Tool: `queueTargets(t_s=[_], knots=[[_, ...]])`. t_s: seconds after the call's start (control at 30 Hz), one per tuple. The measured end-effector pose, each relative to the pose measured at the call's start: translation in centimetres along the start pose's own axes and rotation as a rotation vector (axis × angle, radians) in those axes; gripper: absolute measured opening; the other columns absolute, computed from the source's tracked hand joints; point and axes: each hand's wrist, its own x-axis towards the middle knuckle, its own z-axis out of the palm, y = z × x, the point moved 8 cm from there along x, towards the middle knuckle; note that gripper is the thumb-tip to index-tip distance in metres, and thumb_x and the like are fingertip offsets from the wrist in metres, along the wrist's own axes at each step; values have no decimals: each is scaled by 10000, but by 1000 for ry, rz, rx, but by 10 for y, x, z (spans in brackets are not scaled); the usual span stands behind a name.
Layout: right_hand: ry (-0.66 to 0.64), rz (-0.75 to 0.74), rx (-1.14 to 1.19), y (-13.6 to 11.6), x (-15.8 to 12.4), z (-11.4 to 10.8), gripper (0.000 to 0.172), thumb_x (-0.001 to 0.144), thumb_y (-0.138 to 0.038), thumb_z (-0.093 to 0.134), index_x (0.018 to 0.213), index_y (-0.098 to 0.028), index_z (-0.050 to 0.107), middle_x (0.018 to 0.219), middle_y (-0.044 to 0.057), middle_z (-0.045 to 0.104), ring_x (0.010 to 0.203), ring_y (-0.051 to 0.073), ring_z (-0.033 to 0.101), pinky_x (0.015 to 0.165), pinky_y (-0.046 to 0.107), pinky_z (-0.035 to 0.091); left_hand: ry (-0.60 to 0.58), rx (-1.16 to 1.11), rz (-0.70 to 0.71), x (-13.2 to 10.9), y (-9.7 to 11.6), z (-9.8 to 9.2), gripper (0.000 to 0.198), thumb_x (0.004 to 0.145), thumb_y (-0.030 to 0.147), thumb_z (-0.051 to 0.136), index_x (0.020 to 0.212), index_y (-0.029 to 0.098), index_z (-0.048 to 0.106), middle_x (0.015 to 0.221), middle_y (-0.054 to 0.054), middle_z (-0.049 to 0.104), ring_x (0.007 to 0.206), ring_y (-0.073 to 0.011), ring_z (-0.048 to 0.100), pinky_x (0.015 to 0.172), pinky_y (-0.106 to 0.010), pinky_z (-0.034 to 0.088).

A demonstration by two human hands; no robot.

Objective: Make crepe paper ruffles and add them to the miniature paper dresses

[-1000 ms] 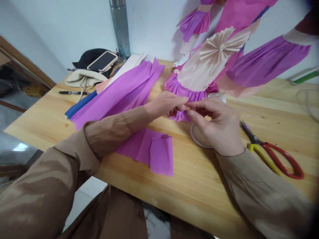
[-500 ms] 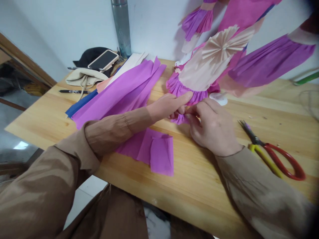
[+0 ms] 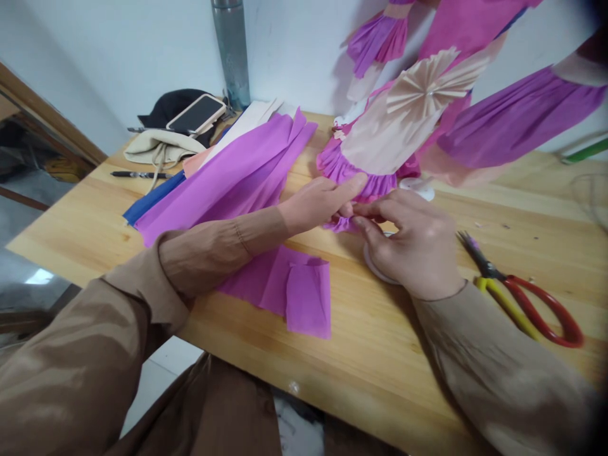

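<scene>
My left hand (image 3: 320, 199) is closed on the edge of a gathered purple paper strip (image 3: 342, 223), below a ruffled hem. My right hand (image 3: 411, 237) meets it from the right, thumb and forefinger pinched together beside the strip; what lies between those fingertips is too small to make out. Behind both hands, a pale panel (image 3: 370, 142) with the purple ruffle (image 3: 380, 183) along its lower edge carries a pleated cream fan (image 3: 422, 92). Partly covered by my right hand, a white round object (image 3: 375, 265) rests on the table.
Scissors (image 3: 513, 291) with red and yellow handles lie right of my right hand. Purple sheets (image 3: 223, 177) spread under my left forearm, with a folded purple piece (image 3: 308, 297) nearer me. A phone (image 3: 197, 114), pen (image 3: 137, 174) and bottle (image 3: 232, 57) are at the back left.
The white round object now shows beneath my right hand, where it was not visible before. My right hand has shifted very slightly; my left hand keeps its hold.
</scene>
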Motion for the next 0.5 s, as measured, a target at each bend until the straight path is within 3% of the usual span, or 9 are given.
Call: queueTargets(t_s=[0.17,0.33,0.5], knots=[[-60,-42,-120,-5,1,4,210,847,-190,594,671,-270,512,682,76,533,688,263,508,628,426,376,37,32,-7,-3,3,0,582,993,397,459,473,148,538,491,-30,531,533,-107,495,595,-264,411],[-25,-86,-157,-10,1,2,218,858,-151,544,695,-271,461,684,74,515,661,256,496,602,419,372,-3,-218,-241,-9,-9,6,596,1013,440,366,538,128,543,502,-31,506,454,-78,432,498,-233,340],[44,-74,-50,-5,0,1,194,839,-114,537,719,-249,466,670,32,502,613,199,484,570,363,361,-94,-440,-342,-12,-19,14,595,1024,478,288,652,118,581,524,-21,527,475,-86,476,530,-213,400]])
